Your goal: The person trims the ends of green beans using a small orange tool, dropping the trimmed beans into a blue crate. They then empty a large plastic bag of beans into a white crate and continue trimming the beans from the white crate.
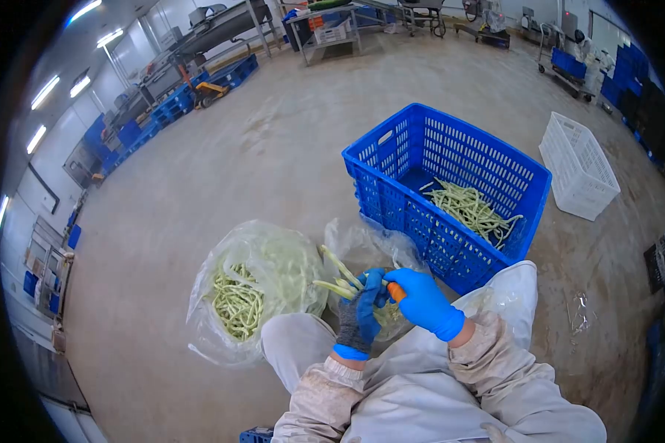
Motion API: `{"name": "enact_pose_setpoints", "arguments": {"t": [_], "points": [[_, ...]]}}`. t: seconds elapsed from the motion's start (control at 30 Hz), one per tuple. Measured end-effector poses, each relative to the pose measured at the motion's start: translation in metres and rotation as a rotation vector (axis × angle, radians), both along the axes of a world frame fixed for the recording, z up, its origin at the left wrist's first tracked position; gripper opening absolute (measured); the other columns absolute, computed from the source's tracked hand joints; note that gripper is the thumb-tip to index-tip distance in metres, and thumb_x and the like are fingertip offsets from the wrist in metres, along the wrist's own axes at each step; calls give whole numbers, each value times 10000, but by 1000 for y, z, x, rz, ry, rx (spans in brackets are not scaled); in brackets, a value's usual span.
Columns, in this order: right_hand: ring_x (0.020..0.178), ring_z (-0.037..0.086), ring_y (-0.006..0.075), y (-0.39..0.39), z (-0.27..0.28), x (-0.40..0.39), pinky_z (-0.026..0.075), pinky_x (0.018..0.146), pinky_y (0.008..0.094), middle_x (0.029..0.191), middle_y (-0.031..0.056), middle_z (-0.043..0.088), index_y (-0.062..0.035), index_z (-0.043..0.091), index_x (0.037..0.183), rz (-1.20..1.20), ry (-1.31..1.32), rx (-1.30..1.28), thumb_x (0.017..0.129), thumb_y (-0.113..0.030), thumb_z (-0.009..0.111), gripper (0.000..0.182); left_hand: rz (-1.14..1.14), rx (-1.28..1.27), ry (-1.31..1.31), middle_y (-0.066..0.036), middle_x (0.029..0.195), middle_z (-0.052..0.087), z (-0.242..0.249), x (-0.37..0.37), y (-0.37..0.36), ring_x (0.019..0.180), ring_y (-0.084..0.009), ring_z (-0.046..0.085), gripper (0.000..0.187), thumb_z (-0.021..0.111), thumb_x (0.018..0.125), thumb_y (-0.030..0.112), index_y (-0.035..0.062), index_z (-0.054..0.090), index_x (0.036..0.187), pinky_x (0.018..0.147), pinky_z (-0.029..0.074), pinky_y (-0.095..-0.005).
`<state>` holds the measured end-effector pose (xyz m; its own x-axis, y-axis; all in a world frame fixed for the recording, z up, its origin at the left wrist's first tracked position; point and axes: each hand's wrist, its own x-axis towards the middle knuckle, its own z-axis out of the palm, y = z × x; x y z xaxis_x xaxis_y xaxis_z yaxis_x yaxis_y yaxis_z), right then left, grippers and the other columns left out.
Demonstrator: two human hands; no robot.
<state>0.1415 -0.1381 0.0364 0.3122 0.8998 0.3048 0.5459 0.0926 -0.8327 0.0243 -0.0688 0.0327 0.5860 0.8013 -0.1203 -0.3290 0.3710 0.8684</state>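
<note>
My left hand (357,319), in a grey and blue work glove, is closed around a few long pale green beans (338,280) that stick out toward the upper left. Right beside it, my right hand (425,304) in a blue glove grips an orange-handled tool (397,292); its working end is hidden between the hands. Below them, between my knees, lies a clear plastic bag (369,244), partly covered by my hands. To the left, another clear bag (292,262) lies open with many green beans (236,304) inside.
A blue slatted crate (391,203) stands just ahead of my right knee, with a pile of beans (469,209) in it. Behind it to the right is a white crate (580,170). A pallet jack (209,92) and a metal table (332,37) stand farther back.
</note>
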Motion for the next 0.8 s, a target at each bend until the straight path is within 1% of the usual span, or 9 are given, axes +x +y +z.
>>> {"name": "enact_pose_setpoints", "arguments": {"t": [0.03,0.13,0.27,0.33,0.4,0.47,0.6,0.67,0.8], "points": [[766,605,279,1,-1,-2,471,667,351,885,170,607,-5,590,1020,-33,-111,43,820,-56,548,211,4,-2,1,-9,717,547,-3,-2,1,620,-77,462,237,540,893,231,15,607,965,562,368,-215],[753,574,354,3,-1,-2,463,659,395,848,192,584,-30,591,953,35,-22,81,805,-72,549,160,-27,81,53,-15,728,561,-7,-7,7,629,-88,485,243,574,874,239,10,610,947,567,379,-226],[728,583,333,-3,6,20,467,637,391,847,177,592,-39,593,954,139,-126,2,804,-61,553,157,-205,90,181,-38,749,575,0,-21,21,664,-101,518,262,555,875,252,6,602,952,601,412,-230],[703,590,317,-3,6,30,471,631,388,842,160,603,-40,596,961,-135,80,70,805,-53,558,162,-253,41,190,-46,755,581,3,-27,22,675,-111,531,259,561,870,244,3,602,959,613,425,-237],[787,592,302,1,-2,41,475,669,382,924,134,602,-48,576,1026,-147,198,35,809,-49,557,218,-297,26,196,-51,768,590,2,-33,22,682,-127,543,258,588,853,232,3,602,971,624,445,-256],[881,572,305,2,-12,44,469,735,349,966,125,581,-46,547,1105,3,-379,139,811,3,529,299,-334,38,207,-45,771,588,0,-36,19,683,-125,540,262,601,847,225,4,601,987,622,442,-258],[947,547,310,3,12,30,456,769,351,1027,132,561,-75,531,1144,192,-234,85,806,6,521,348,-368,113,209,-26,771,578,-8,-37,16,686,-117,530,277,623,832,198,6,597,1030,617,432,-257],[879,555,312,4,26,26,465,720,359,953,124,561,-82,555,1085,414,-353,-31,797,-14,536,296,-381,128,234,-22,765,576,-10,-37,16,679,-114,524,273,627,825,185,6,600,1030,617,430,-257],[828,552,307,7,24,28,462,684,394,860,113,540,-81,562,982,455,-484,-38,752,-35,531,237,-316,148,358,-17,749,575,-1,-36,16,660,-107,517,236,645,800,163,9,618,976,606,424,-253]]}}
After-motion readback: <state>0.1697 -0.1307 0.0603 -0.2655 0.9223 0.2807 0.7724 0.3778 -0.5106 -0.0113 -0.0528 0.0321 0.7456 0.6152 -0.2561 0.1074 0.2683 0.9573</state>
